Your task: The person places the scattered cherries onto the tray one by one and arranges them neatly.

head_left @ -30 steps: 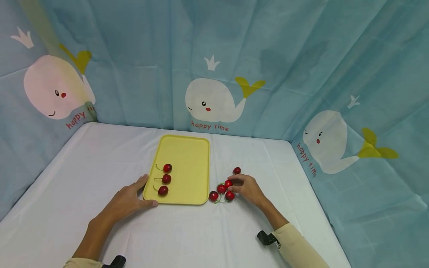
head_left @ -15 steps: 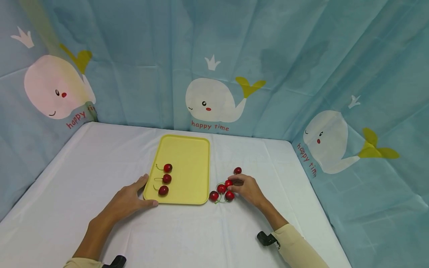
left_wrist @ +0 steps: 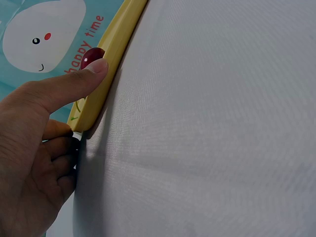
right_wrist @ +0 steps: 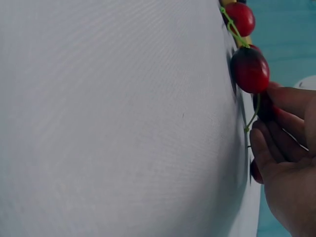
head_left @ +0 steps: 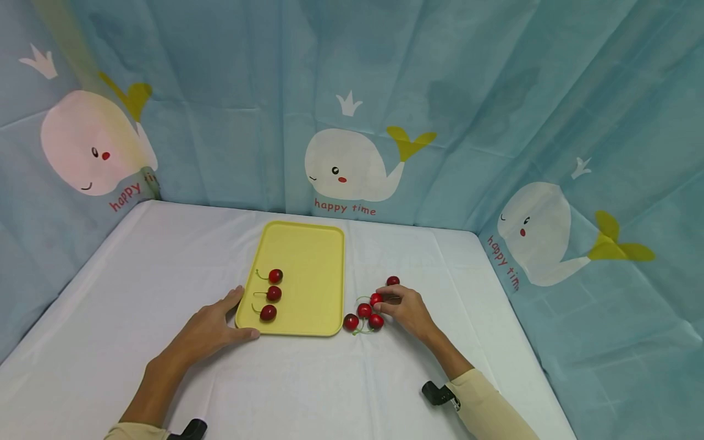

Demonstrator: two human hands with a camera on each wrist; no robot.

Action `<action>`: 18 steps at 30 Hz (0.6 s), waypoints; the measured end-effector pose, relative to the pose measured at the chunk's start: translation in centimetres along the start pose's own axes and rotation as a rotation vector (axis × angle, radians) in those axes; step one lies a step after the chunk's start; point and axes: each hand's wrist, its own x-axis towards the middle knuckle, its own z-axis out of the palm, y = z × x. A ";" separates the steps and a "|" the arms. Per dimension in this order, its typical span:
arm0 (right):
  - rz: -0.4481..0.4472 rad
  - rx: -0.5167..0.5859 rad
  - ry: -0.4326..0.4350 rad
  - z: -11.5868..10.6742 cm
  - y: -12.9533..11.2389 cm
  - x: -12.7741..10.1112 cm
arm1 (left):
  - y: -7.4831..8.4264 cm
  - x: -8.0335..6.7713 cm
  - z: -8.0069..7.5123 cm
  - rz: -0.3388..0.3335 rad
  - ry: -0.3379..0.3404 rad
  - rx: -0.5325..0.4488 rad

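My left hand holds the near left corner of a yellow tray, thumb along its front edge and fingers at its left side. Three dark red cherries with stems lie in a column on the tray's left part; the nearest is this cherry. Right of the tray, my right hand pinches a red cherry between thumb and fingers. In the right wrist view that cherry is partly hidden by the thumb and a cherry in front.
Close by the right hand lie more cherries: one left of the fingertips, one near the tray's right edge, one just in front. Another cherry sits behind the hand. A white cloth covers the table; blue whale-print curtains surround it.
The pinched cherry and the right fingertips have shifted very slightly to the right. The cherry behind that hand has also moved slightly right. Left hand and tray stay put.
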 end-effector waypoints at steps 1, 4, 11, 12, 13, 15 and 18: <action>0.000 0.002 0.003 0.0 0.0 0.0 | 0.0 0.0 0.0 0.002 0.002 0.000; -0.001 0.014 0.006 0.0 -0.1 0.1 | 0.0 0.0 0.0 0.001 0.002 -0.002; -0.026 0.043 -0.005 0.1 -1.0 0.2 | 0.1 0.0 0.0 0.012 0.010 -0.007; -0.032 0.047 -0.006 0.2 -1.1 0.2 | 0.1 0.0 0.0 0.015 0.011 -0.008; -0.034 0.047 -0.007 0.2 -1.2 0.3 | 0.1 0.0 0.0 0.018 0.013 -0.009; -0.039 0.050 -0.007 0.4 -1.4 0.4 | 0.1 -0.1 0.0 0.021 0.015 -0.011; -0.046 0.047 -0.004 0.8 -1.8 0.6 | 0.1 -0.1 0.0 0.021 0.014 -0.012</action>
